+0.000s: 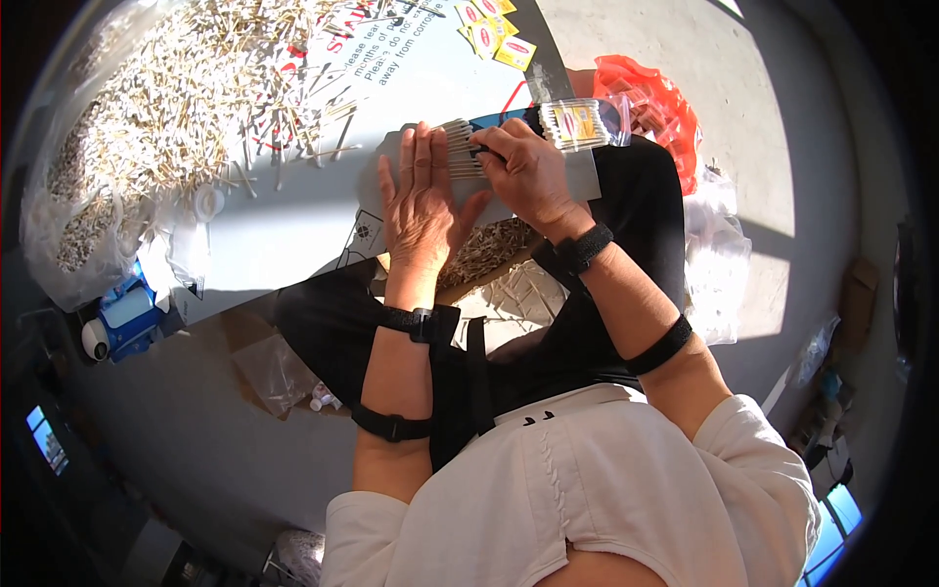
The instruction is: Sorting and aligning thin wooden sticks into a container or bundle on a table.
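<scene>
My left hand [421, 210] lies flat on the pale board [279, 240], its fingers stretched out against the left side of a row of cotton swabs [458, 147]. The swabs lie side by side between my two hands. Curled at the right end of that row is my right hand [530, 174], its fingers closed around a small dark thing that I cannot make out. Just right of it sits a clear pack of cotton swabs [575, 125] with a yellow label. A large heap of loose cotton swabs [196, 88] covers the board's left side.
Several yellow-and-white cards [497, 37] lie at the board's far edge. A red plastic bag [646, 108] stands to the right, with clear plastic bags [714, 245] nearer. More swabs [494, 249] fill a container below the board. At the left is a blue-and-white object [125, 315].
</scene>
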A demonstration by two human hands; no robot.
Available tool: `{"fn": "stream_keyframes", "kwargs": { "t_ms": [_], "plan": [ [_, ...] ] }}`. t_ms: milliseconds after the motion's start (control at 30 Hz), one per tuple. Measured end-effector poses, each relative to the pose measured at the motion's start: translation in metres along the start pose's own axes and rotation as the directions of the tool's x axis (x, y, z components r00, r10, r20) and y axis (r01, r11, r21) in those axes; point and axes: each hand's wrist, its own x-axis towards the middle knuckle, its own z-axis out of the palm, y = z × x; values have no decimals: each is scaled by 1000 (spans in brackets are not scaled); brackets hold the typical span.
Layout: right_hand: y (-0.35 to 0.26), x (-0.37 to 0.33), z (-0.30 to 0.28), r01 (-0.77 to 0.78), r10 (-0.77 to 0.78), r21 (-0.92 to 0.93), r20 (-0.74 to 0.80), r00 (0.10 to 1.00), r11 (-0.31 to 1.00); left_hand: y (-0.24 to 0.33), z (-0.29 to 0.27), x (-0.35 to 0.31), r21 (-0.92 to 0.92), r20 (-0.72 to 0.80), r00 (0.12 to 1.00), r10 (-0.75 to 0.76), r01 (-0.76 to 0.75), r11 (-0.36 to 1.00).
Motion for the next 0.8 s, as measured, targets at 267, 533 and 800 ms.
{"fn": "stream_keyframes", "kwargs": {
  "t_ms": [267, 533, 800],
  "plan": [
    [2, 0, 1, 7, -7, 2, 0, 1000, 1000, 0, 1, 0, -18, -1, 1000, -11, 11, 1000],
    [3, 8, 6, 27, -26, 28, -32, 999, 999, 1, 0, 0, -32, -9, 1000, -10, 10, 999],
    [3, 9, 7, 20, -20, -3, -20, 1000, 1000, 1, 0, 0, -50, -22, 1000, -11, 10, 999]
  ]
}}
